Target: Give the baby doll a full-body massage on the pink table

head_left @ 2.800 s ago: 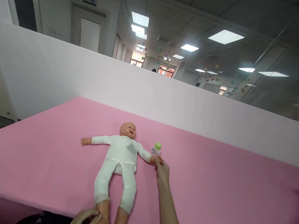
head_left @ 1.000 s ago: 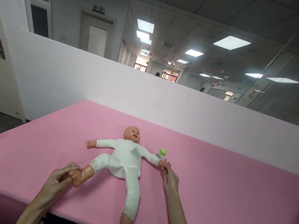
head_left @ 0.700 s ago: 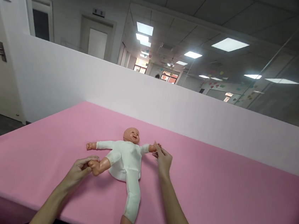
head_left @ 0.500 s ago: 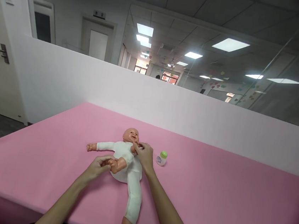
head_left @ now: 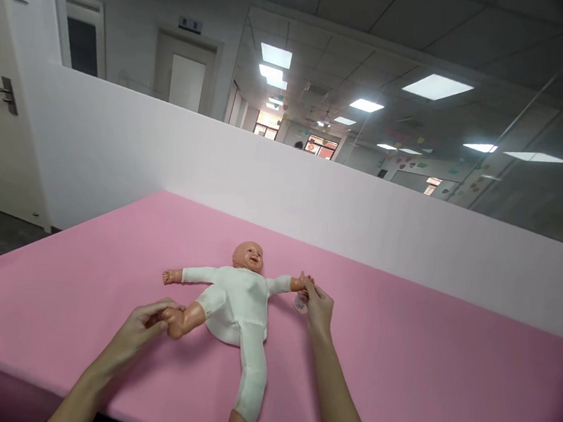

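Pinching the doll's (head_left: 243, 295) foot (head_left: 176, 323) between thumb and fingers, the left hand (head_left: 135, 328) is mostly closed, and the right hand (head_left: 319, 309) has a similar grip on its little plastic hand (head_left: 298, 284). Doll's lying face-up on the pink table (head_left: 420, 373), container (head_left: 300, 304) partly hidden behind.

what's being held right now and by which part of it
A doll: the left hand holds it by the foot of its bent leg, the right hand by its little hand on the picture's right.
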`<action>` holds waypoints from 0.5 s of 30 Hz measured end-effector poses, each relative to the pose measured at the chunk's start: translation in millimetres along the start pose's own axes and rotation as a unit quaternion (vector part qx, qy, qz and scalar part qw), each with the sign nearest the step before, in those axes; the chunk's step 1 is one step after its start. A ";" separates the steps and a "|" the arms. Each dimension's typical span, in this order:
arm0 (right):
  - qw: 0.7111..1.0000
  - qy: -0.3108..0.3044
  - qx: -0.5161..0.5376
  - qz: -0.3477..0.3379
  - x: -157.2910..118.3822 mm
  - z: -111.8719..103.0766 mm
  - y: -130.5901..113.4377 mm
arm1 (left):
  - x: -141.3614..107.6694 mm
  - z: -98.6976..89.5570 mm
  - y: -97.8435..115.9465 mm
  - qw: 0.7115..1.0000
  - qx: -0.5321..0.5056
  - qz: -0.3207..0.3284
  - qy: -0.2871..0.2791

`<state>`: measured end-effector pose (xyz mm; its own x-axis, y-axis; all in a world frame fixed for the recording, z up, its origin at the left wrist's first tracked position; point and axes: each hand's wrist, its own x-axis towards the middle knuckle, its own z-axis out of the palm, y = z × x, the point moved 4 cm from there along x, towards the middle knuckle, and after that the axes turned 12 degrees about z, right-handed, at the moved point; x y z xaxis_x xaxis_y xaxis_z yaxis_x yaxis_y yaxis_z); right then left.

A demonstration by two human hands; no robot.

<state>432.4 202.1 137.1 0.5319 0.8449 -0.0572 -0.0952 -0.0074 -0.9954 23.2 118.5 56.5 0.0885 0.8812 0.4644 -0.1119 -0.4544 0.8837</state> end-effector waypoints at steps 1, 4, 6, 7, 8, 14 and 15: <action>1.000 0.017 0.018 0.015 3.7 -13.8 6.9 | -10.2 -8.4 0.5 1.000 0.011 -0.007 0.010; 0.996 0.045 0.053 0.054 11.0 -47.3 36.3 | -37.9 -29.6 -4.9 0.998 0.034 -0.034 0.036; 0.992 0.059 0.067 0.086 13.4 -61.7 60.0 | -50.1 -38.9 -9.8 0.997 0.043 -0.047 0.040; 0.990 0.066 0.073 0.103 14.1 -66.4 71.1 | -53.7 -41.9 -11.1 0.997 0.045 -0.050 0.039; 0.988 0.072 0.078 0.116 14.5 -69.3 80.4 | -55.5 -43.8 -11.4 0.997 0.046 -0.051 0.040; 0.984 0.053 0.121 0.116 12.0 -51.0 74.2 | -31.3 -20.9 4.9 0.998 0.033 -0.033 0.040; 0.986 0.037 0.123 0.107 10.0 -42.0 64.1 | -22.9 -11.5 7.6 0.999 0.026 -0.029 0.037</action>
<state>467.0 187.6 69.5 0.5371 0.7965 -0.2778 -0.4080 -0.0429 -0.9120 9.0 96.4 51.9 0.0188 0.9129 0.4076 -0.0564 -0.4061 0.9121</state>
